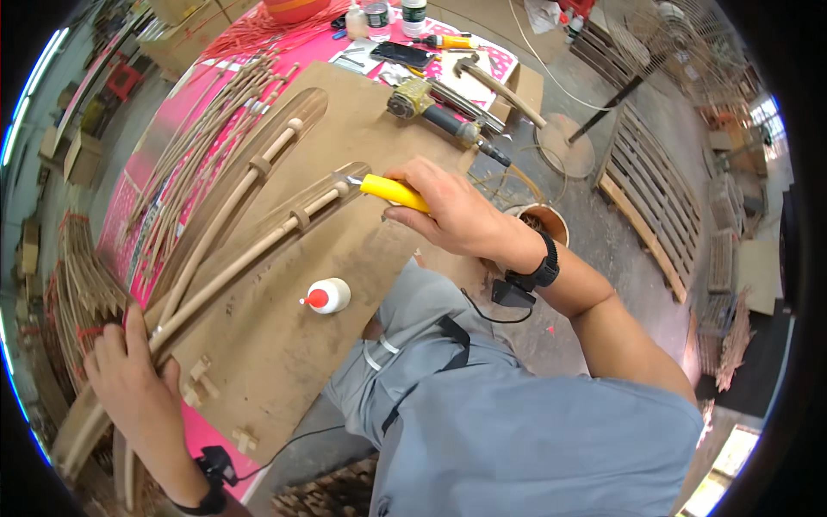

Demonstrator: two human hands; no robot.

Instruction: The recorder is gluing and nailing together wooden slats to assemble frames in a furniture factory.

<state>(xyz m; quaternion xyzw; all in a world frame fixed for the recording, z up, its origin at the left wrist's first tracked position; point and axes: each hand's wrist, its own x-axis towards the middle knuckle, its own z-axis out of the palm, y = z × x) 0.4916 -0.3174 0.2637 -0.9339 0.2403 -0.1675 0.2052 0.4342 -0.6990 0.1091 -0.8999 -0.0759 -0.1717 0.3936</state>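
My right hand (448,207) is closed round a yellow-handled knife (392,191). Its short metal tip meets the knobbed far end of a long wooden rod (237,289). This rod carries a small wooden ring (299,219) and lies along a narrow dark wooden strip. At the lower left, my left hand (133,388) grips the rod's near end between thumb and fingers; the palm side is hidden. Beside it runs a second rod (222,215) with a similar ring and knob, on a wider wooden strip (306,108). A white glue bottle (332,295) with a red cap is nearer me.
Brown board (284,379) covers the pink table. Thin sticks (202,142) lie along its left side. A power tool (439,116), a hammer (500,86), a phone (403,55) and jars (377,19) are at the far end. Small wooden pieces (200,379) sit near my left hand.
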